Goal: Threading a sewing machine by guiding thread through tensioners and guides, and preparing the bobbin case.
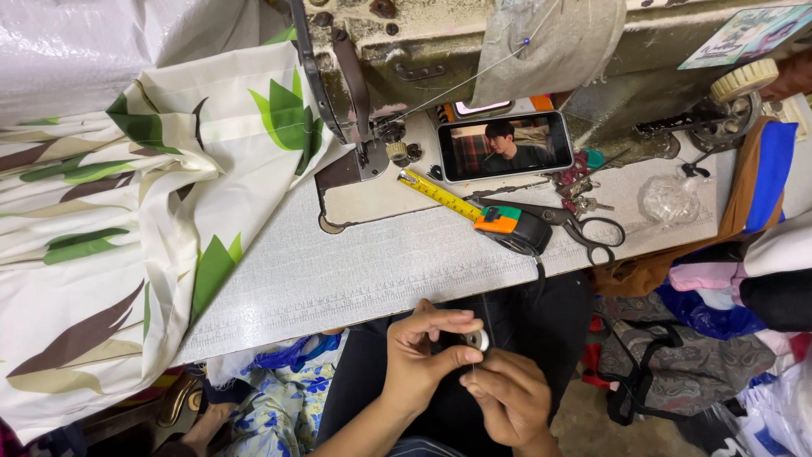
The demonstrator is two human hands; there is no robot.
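The bobbin (479, 340) looks like shiny metal. The tabletop (364, 271) is a pale laminate with a fine, matt grain. The leaf-print cloth (127, 220) is smooth woven fabric with a soft sheen. The sewing machine (406, 51) is worn, chipped painted metal. The tape measure (512, 227) has a glossy plastic case; the scissors (584, 227) are dull dark metal. The phone (505, 145) screen is glossy glass.

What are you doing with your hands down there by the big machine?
A person sits at a sewing machine table. Below the table edge, the left hand pinches a small round silver bobbin, and the right hand pinches something thin right beside it, too fine to make out. On the table lie a tape measure, scissors, a phone playing a video, and leaf-print fabric.
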